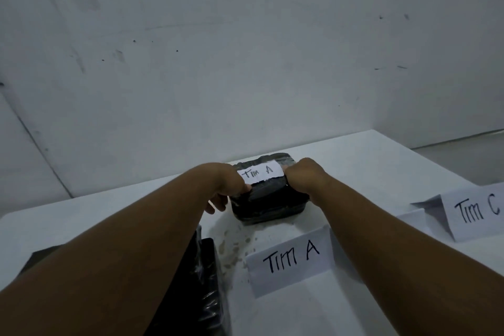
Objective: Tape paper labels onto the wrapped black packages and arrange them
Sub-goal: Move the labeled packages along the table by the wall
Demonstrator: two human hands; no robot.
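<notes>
A black plastic-wrapped rectangular package (268, 199) is gripped at its sides by the left hand (227, 185) and right hand (305, 177) on the white counter (368, 172). A white paper label (260, 172) reading "Tim A" is seen on top of the package.

Counting it up: two hands, left hand (227, 188) and right hand (305, 176), one labelled black package (268, 200), one small paper label (260, 172), two folded paper signs, Tim A sign (291, 260) and Tim C sign (476, 211), plus more black wrapped stuff (203, 289) bottom left, number unclear.
</notes>
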